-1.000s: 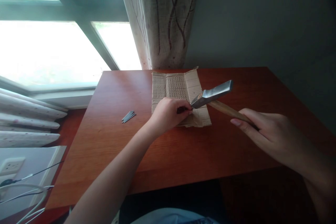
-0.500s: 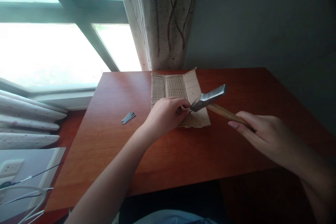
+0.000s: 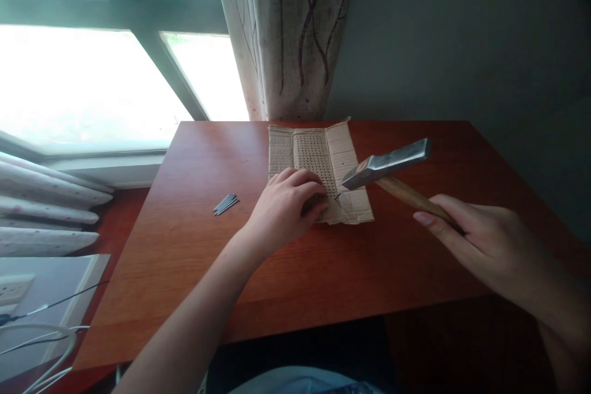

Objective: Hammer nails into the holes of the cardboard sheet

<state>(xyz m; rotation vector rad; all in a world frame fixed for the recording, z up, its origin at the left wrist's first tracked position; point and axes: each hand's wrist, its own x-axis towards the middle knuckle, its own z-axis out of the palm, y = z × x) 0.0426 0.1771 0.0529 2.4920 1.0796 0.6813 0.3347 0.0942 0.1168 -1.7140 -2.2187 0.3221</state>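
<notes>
My right hand point(image 3: 480, 231) grips the wooden handle of a hammer point(image 3: 388, 163), its metal head raised above the right side of a piece of cardboard point(image 3: 355, 197). Just under the head's near end, a thin nail point(image 3: 338, 195) stands tilted at the cardboard. My left hand point(image 3: 289, 206) rests on the cardboard's near left part, fingers curved and thumb apart from them, close beside the nail but off it. Rows of small holes cover the cardboard's middle panel; my left hand hides some of them. Left of that hand, several loose nails point(image 3: 226, 204) lie in a small pile.
The cardboard and nails lie on a reddish-brown wooden table point(image 3: 314, 283). Behind it hang a patterned curtain point(image 3: 300, 31) and a grey wall point(image 3: 438, 43). A window point(image 3: 92, 86) is at the left, with cables point(image 3: 50, 335) and a socket point(image 3: 16, 289) below.
My left fingers have let go of the nail and drawn slightly left and down. The hammer has lifted up and to the right, away from the nail. The view has shifted slightly.
</notes>
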